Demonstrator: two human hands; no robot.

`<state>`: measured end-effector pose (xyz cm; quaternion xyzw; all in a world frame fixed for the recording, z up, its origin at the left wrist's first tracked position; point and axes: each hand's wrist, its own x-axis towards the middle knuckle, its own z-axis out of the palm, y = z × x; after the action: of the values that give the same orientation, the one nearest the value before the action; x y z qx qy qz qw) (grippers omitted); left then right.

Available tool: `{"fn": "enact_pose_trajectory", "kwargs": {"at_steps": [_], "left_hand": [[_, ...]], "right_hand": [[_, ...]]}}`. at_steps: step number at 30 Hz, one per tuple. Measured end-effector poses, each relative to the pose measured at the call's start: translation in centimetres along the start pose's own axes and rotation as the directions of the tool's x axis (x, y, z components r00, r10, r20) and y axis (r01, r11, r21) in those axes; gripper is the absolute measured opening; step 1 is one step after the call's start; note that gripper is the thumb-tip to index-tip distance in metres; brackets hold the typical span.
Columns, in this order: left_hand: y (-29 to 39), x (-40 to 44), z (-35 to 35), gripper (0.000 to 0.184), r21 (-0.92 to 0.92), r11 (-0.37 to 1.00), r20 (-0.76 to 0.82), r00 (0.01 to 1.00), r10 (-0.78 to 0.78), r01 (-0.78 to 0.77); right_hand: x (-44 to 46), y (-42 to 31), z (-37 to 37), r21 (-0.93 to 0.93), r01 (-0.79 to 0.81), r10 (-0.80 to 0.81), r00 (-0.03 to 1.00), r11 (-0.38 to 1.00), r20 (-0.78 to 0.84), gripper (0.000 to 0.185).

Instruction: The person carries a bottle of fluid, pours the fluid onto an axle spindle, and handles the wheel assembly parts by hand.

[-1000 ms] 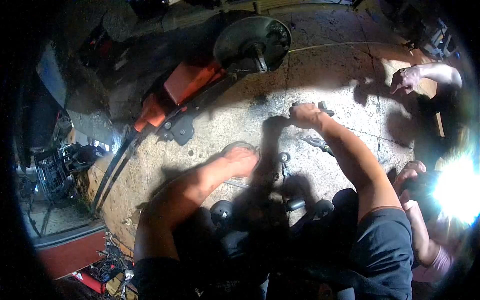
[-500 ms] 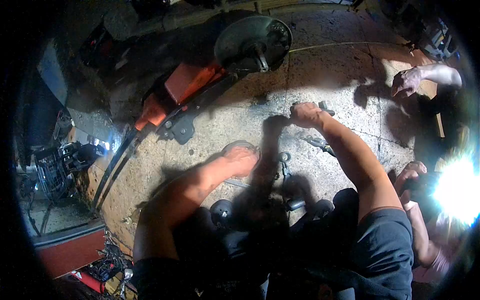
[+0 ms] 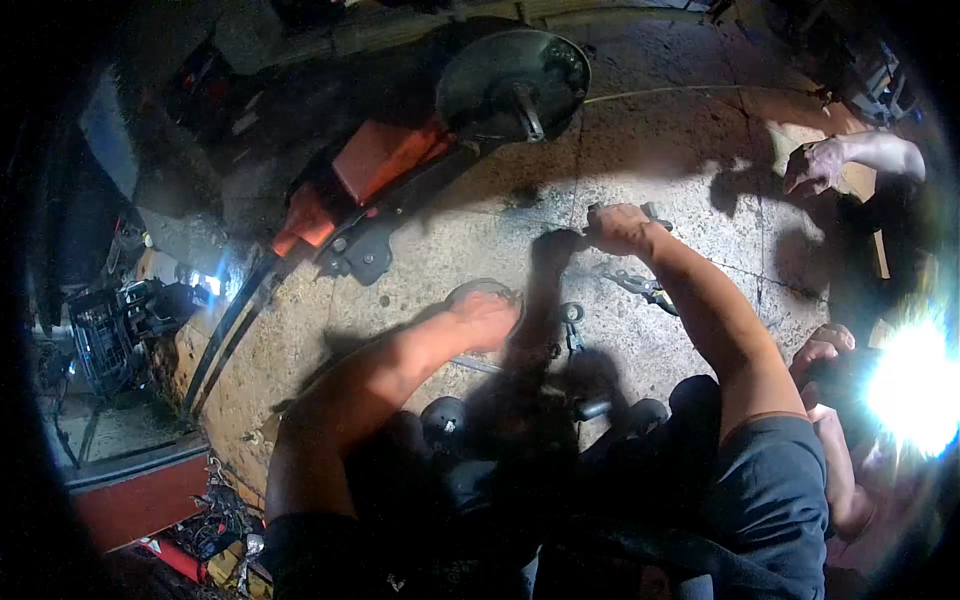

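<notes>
My right hand [image 3: 620, 230] is closed in a fist around a dark hand tool [image 3: 655, 212], whose end sticks out past the knuckles; its kind is hidden. My left hand [image 3: 485, 320] lies low over the floor, fingers curled at a grey, rounded piece [image 3: 476, 288] that shows only along its far edge. Below my right hand rests a metal tool resembling locking pliers [image 3: 640, 287]. Between my arms lies a ring-ended metal tool [image 3: 573, 318], partly in shadow. A thin metal bar [image 3: 474, 364] is beside my left wrist.
An orange-and-black machine part [image 3: 375, 160] with a large round disc [image 3: 480, 85] stands ahead on the stained floor [image 3: 430, 250]. At right are another person's hand [image 3: 815, 165], another hand [image 3: 822, 345] and a glaring lamp [image 3: 915, 390]. Cluttered parts [image 3: 225, 525] lie lower left.
The view has shifted slightly, so the disc and floor tools appear a little to the right. Both hands keep nearly the same places and grips.
</notes>
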<state>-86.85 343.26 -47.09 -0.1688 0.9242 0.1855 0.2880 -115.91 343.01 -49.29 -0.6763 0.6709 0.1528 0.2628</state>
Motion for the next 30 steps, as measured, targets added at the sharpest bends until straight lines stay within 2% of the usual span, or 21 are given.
{"fn": "enact_pose_trajectory", "kwargs": {"at_steps": [1, 4, 7, 10, 11, 14, 15, 18, 21, 27, 30], "left_hand": [[0.1, 0.0, -0.1, 0.018, -0.007, 1.0, 0.01, 1.0, -0.006, 0.006], [0.3, -0.1, -0.7, 0.02, 0.006, 1.0, 0.053, 0.998, -0.023, 0.023], [-0.1, -0.5, -0.2, 0.02, 0.031, 0.997, -0.088, 0.994, 0.069, -0.067], [0.5, -0.8, -1.1, 0.02, 0.0, 1.0, -0.046, 0.999, -0.003, 0.003], [0.1, -0.7, -0.5, 0.02, -0.011, 0.999, -0.095, 0.995, 0.035, -0.036], [0.5, -0.8, -1.4, 0.023, 0.023, 1.0, 0.024, 1.0, -0.005, 0.005], [0.5, -0.7, -1.3, 0.02, 0.01, 1.0, 0.019, 1.0, -0.005, 0.005], [0.7, -0.5, -1.6, 0.018, -0.004, 1.0, 0.056, 0.998, -0.007, 0.007], [0.5, -0.5, -0.9, 0.018, 0.012, 1.0, -0.02, 1.0, -0.01, 0.01], [0.5, -0.7, -0.9, 0.022, 0.034, 0.999, 0.022, 1.0, -0.006, 0.005], [0.5, -0.8, -1.0, 0.022, -0.019, 1.0, -0.025, 1.0, 0.012, -0.012]], "right_hand": [[-0.9, -0.7, -1.1, 0.018, -0.019, 0.019, 0.999, 1.0, 0.036, 0.044], [-0.1, 0.2, -0.4, -0.022, 0.075, -0.076, 0.996, 0.997, -0.042, 0.043], [0.1, 0.6, 0.2, -0.027, 0.088, -0.09, 0.989, 0.996, -0.116, 0.042], [-0.1, 0.5, 0.2, -0.038, 0.081, -0.085, 0.988, 0.996, -0.129, 0.043], [-0.2, 0.4, -0.1, -0.02, 0.075, -0.077, 0.992, 0.997, -0.098, 0.043], [-0.4, -0.1, -0.4, 0.016, 0.045, -0.043, 0.992, 0.999, -0.115, 0.046], [-0.7, -0.1, -0.5, 0.002, 0.039, -0.038, 0.992, 0.999, -0.122, 0.049], [-0.4, 0.2, -0.5, 0.031, 0.033, -0.032, 0.999, 0.999, -0.021, 0.051], [-0.9, -0.3, -1.1, 0.0, 0.033, -0.033, 0.999, 0.999, -0.009, 0.049], [-0.5, 0.3, 0.3, -0.015, 0.078, -0.079, 0.987, 0.997, -0.137, 0.044], [-0.1, 0.4, 0.4, -0.01, 0.083, -0.083, 0.992, 0.997, -0.099, 0.043]]}}
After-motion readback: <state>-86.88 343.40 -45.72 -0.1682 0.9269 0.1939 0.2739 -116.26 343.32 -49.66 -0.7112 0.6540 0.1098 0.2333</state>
